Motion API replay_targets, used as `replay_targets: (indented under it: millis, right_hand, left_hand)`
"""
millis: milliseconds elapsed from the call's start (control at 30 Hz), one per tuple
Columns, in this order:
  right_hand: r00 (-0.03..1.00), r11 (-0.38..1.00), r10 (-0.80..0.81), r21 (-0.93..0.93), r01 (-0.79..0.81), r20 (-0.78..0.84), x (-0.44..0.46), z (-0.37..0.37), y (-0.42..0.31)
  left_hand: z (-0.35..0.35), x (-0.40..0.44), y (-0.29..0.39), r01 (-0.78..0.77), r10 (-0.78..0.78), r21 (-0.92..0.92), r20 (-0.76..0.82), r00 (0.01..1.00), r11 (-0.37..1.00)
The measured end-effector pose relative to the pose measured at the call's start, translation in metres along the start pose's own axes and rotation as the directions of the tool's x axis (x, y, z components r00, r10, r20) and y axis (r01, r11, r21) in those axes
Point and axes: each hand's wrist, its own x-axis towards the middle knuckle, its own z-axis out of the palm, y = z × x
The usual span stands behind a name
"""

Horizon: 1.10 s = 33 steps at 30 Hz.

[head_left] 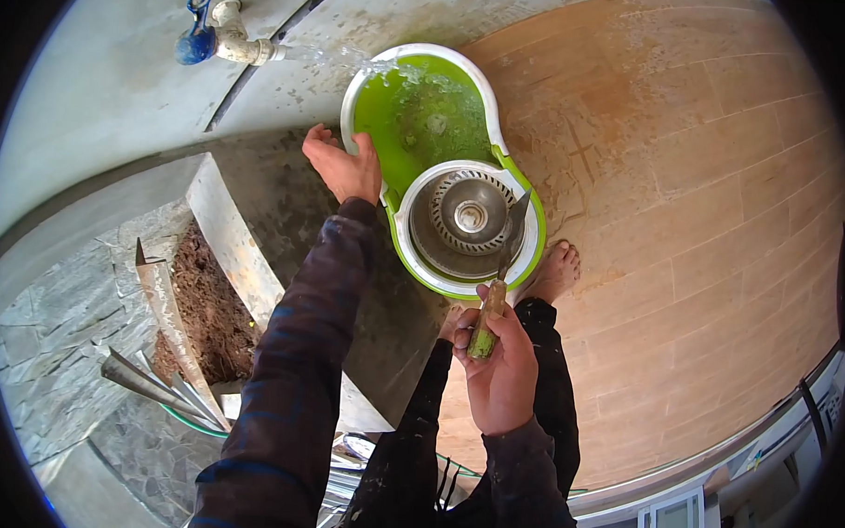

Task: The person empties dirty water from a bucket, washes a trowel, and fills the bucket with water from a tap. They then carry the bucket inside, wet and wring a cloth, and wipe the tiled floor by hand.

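Note:
My right hand (503, 369) is closed around the worn handle of a small pointed trowel (514, 237). The handle has green on its lower end, and the blade points up over the spinner basket. Beside the left rim of a green mop bucket (376, 127), my left hand (345, 166) has its thumb and fingers apart and holds nothing. Whether it touches the rim I cannot tell. A metal spinner basket (433, 241) sits in the bucket's near end. Water from a wall tap (230, 41) with a blue handle runs into the far end.
Brown tiled floor (684, 227) spreads to the right, wet near the bucket. On the left, a concrete ledge (233, 225) borders soil (207, 303), with metal strips (158, 385) lying nearby. My bare foot (554, 271) stands close to the bucket.

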Motion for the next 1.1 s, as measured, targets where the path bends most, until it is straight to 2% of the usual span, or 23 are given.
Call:
replay_targets:
  millis: [33, 100, 133, 200, 333, 400, 467, 567, 633, 667, 700, 800, 833, 933, 1033, 1100]
  right_hand:
    - [1.0, 1.0, -0.003, -0.003, 0.003, 0.015, 0.001, 0.0, 0.001]
    - [1.0, 1.0, -0.004, -0.007, 0.004, 0.016, 0.002, 0.001, 0.005]
    - [1.0, 1.0, 0.0, -0.012, 0.0, 0.013, 0.003, 0.001, 0.007]
    - [1.0, 1.0, -0.005, -0.013, 0.005, 0.014, 0.003, 0.0, 0.014]
    - [1.0, 0.999, -0.007, -0.035, 0.007, -0.007, 0.004, -0.004, 0.025]
    - [1.0, 0.999, -0.004, -0.042, 0.004, -0.002, 0.002, -0.007, 0.031]
    - [1.0, 0.999, 0.001, -0.054, 0.0, 0.014, 0.002, -0.006, 0.036]
    - [1.0, 0.992, 0.004, -0.125, -0.003, 0.009, -0.002, -0.006, 0.042]
    - [1.0, 0.987, 0.005, -0.161, -0.004, 0.007, -0.001, -0.007, 0.045]
    - [1.0, 0.986, 0.005, -0.168, -0.003, 0.015, 0.001, -0.009, 0.047]
    - [1.0, 0.988, 0.017, -0.156, -0.015, 0.013, 0.002, -0.012, 0.049]
    - [1.0, 0.988, 0.019, -0.156, -0.017, 0.011, 0.001, -0.01, 0.048]
    - [1.0, 0.986, 0.012, -0.168, -0.01, 0.014, 0.0, -0.008, 0.048]
    - [1.0, 0.981, 0.003, -0.194, -0.001, 0.006, 0.0, -0.004, 0.047]
    - [1.0, 0.981, -0.007, -0.196, 0.01, 0.017, 0.003, -0.011, 0.047]
    - [1.0, 0.98, -0.014, -0.197, 0.016, 0.01, 0.006, -0.015, 0.045]
  left_hand:
    - [-0.03, -0.009, 0.007, 0.055, -0.05, -0.126, 0.046, 0.998, 0.991]
    - [-0.108, -0.028, 0.028, 0.156, -0.13, -0.166, 0.162, 0.978, 0.974]
    - [-0.148, -0.036, 0.039, 0.167, -0.14, -0.198, 0.144, 0.98, 0.966]
    - [-0.221, -0.053, 0.018, 0.171, -0.145, -0.148, 0.171, 0.975, 0.974]
    - [-0.356, -0.079, -0.028, 0.352, -0.356, 0.056, 0.109, 0.928, 0.934]
    - [-0.395, -0.089, -0.07, 0.194, -0.259, 0.364, 0.139, 0.956, 0.911]
    - [-0.401, -0.086, -0.065, -0.089, -0.049, 0.537, 0.238, 0.97, 0.839]
    - [-0.402, -0.084, -0.052, -0.045, -0.081, 0.495, 0.229, 0.97, 0.868]
    - [-0.399, -0.083, -0.054, 0.255, -0.339, 0.33, 0.229, 0.912, 0.909]
    - [-0.393, -0.081, -0.04, 0.389, -0.464, 0.313, 0.214, 0.86, 0.866]
    - [-0.387, -0.083, -0.029, 0.393, -0.466, 0.311, 0.21, 0.86, 0.866]
    - [-0.364, -0.089, 0.011, 0.299, -0.323, 0.13, 0.258, 0.911, 0.945]
    - [-0.357, -0.095, 0.018, 0.327, -0.321, 0.031, 0.304, 0.897, 0.944]
    - [-0.323, -0.104, 0.047, 0.307, -0.247, -0.06, 0.458, 0.854, 0.95]
    - [-0.269, -0.107, 0.065, 0.338, -0.191, -0.195, 0.531, 0.826, 0.921]
    - [-0.215, -0.098, 0.067, 0.311, -0.147, -0.257, 0.504, 0.851, 0.915]
